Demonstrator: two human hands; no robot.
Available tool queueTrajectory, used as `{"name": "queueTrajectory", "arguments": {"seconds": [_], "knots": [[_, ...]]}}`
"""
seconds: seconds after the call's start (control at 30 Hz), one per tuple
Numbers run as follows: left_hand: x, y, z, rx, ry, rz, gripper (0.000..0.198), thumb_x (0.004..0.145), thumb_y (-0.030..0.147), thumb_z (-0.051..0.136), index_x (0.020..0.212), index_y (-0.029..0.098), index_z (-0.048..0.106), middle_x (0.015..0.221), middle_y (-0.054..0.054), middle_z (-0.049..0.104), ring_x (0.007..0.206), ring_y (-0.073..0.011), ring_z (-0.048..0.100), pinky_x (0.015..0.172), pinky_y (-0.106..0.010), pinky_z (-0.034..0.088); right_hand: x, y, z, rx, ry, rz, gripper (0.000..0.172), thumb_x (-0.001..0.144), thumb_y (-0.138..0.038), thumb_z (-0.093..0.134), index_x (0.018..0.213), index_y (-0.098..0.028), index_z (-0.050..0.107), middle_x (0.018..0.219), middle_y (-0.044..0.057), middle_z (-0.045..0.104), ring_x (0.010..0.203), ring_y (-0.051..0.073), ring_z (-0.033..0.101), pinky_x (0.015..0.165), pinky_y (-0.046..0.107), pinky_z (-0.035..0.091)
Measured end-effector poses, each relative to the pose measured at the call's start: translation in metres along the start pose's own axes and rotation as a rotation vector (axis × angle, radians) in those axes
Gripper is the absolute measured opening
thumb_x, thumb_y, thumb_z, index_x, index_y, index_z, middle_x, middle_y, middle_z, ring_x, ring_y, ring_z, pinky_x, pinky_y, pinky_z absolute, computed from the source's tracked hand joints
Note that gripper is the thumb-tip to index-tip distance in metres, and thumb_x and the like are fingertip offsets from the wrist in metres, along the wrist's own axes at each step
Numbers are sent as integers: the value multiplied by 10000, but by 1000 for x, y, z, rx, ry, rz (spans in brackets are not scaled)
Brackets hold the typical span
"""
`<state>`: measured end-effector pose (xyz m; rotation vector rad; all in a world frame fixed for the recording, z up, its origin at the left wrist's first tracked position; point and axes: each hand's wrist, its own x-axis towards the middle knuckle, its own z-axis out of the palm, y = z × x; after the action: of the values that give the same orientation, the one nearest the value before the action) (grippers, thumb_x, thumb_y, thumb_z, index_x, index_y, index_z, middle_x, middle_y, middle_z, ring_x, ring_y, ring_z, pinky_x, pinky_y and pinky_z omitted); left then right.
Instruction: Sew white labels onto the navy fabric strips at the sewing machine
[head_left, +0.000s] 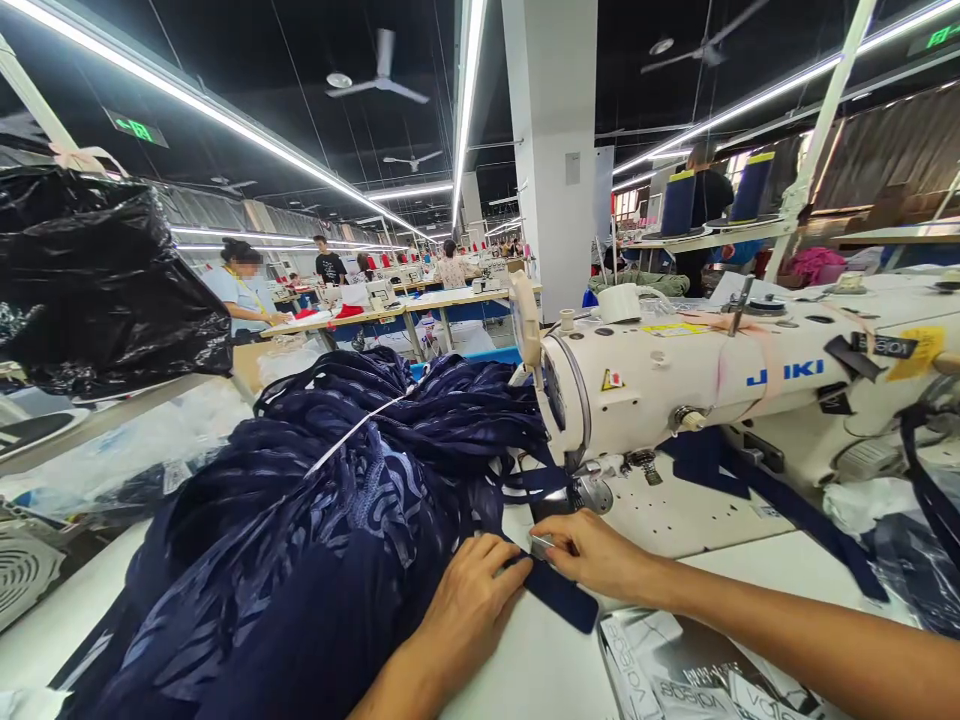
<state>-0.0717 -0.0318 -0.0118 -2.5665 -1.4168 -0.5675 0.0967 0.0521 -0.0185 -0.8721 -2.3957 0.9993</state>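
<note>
While the left hand [472,590] lies over a flat, navy fabric strip [566,597] with a squared end, the right hand [589,552] pinches a small, shiny, silver-coloured piece [540,545] beside it. The strip lies on the smooth white tabletop [510,680], between a large heap of soft navy fabric [262,560], gathered in long, narrow folds with pale blue patterning, and a rounded, glossy white sewing machine [637,380]. The left fingers are bent close together, tips on the strip; I cannot tell whether they grip it. The right fingers are clamped on the silvery piece, covering most of it, so its shape is hard to make out. The hands hide the strip's far end, and the bottom edge cuts off the heap. Near the right forearm lie printed grey-and-white packets [675,665], partly out of view. A crinkled black plastic bag [97,285] bulges at upper left; two navy thread cones [750,190] stand behind the machine.
</note>
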Motion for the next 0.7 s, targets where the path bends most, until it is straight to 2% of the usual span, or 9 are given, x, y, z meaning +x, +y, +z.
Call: {"name": "queueTrajectory", "arguments": {"seconds": [0.17, 0.37, 0.5, 0.7], "knots": [[2, 1, -2, -20, -12, -18, 236, 801, 100, 447, 982, 195, 563, 869, -37, 599, 814, -172, 518, 686, -313, 449, -1, 0, 0, -40, -2, -9, 325, 733, -139, 462, 1011, -136, 630, 492, -35, 524, 466, 102, 432, 498, 198, 329], [3, 0, -1, -33, -4, -13, 229, 808, 122, 449, 982, 206, 571, 865, -38, 597, 800, -171, 521, 670, -309, 449, 0, -1, 0, -160, 1, -57, 239, 739, -129, 449, 863, -172, 648, 482, -39, 508, 453, 94, 386, 466, 197, 262], [4, -1, -1, -27, 0, -3, 238, 808, 122, 454, 993, 212, 572, 853, -34, 600, 797, -173, 521, 666, -309, 446, 0, 0, 3, -203, 33, -59, 220, 750, -145, 442, 849, -174, 636, 523, -19, 560, 481, 110, 445, 491, 210, 274], [5, -1, -1, 5, 3, 9, 228, 818, 136, 453, 987, 225, 578, 841, -34, 601, 793, -170, 525, 668, -312, 436, -2, 2, 3, -271, 8, -134, 208, 758, -133, 420, 802, -182, 617, 583, 2, 589, 536, 130, 492, 514, 227, 269]]}}
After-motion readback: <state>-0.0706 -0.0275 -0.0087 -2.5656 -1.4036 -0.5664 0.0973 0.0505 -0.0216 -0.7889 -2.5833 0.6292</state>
